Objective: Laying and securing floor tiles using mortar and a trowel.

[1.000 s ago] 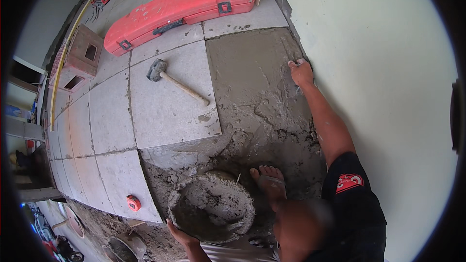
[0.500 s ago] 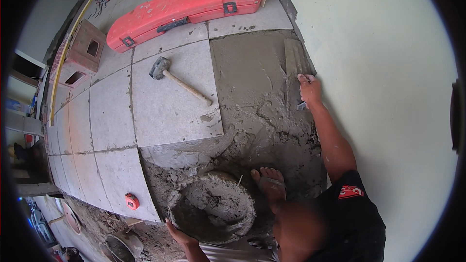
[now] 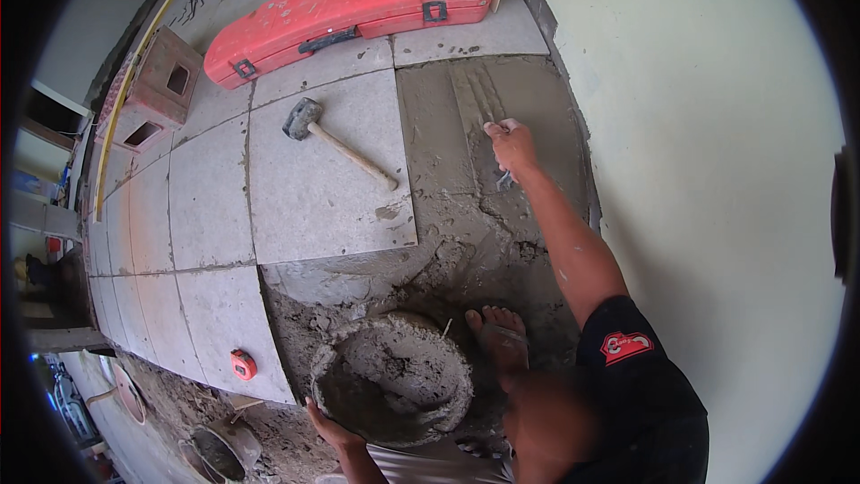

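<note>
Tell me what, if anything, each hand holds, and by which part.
The right hand grips a trowel by its handle. The left hand touches the side of the basin; whether it grips cannot be told.

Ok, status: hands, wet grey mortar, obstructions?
Right hand gripping long, flat trowel on partly smooth mortar. Left hand against round, mortar-caked basin. Wooden-handled, dark-headed mallet on pale grey tile, off the mortar.

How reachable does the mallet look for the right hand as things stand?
Probably not graspable straight away: the right hand is holding a trowel, though nothing seems to block the way across to the mallet.
</note>
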Tool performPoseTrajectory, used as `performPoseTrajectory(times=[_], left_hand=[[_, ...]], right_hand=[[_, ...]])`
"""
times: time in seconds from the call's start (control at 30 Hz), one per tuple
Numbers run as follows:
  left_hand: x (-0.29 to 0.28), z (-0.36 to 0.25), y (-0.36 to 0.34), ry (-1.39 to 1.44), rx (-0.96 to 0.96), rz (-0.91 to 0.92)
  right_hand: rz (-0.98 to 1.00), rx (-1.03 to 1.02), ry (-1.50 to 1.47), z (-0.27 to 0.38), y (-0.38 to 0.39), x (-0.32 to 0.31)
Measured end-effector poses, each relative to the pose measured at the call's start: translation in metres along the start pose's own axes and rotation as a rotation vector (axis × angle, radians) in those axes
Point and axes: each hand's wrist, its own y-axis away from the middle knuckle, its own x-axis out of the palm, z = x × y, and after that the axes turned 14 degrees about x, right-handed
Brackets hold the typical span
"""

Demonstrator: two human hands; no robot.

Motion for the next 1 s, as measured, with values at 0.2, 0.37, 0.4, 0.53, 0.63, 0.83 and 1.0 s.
performPoseTrajectory(times=[0.2,0.37,0.4,0.53,0.63,0.83,1.0], left_hand=[[0.006,-0.003,0.002,-0.024,0.032,-0.049],[0.007,-0.001,0.002,-0.056,0.048,-0.112],[0.007,-0.001,0.001,-0.064,0.049,-0.089],[0.023,-0.01,0.009,-0.054,0.051,-0.137],[0.02,-0.006,0.007,-0.067,0.067,-0.112],[0.016,-0.005,0.005,-0.051,0.036,-0.144],[0.026,-0.008,0.009,-0.045,0.027,-0.129]], right_hand=[[0.188,-0.22,0.516,0.026,0.043,0.013],[0.168,-0.387,0.779,0.089,0.016,-0.005],[0.168,-0.389,0.785,0.1,0.004,-0.006],[0.252,-0.439,0.832,0.145,-0.008,0.011],[0.241,-0.382,0.836,0.166,-0.026,0.015],[0.193,-0.33,1.13,0.198,-0.043,0.001],[0.068,-0.123,1.211,0.215,-0.049,-0.052]])
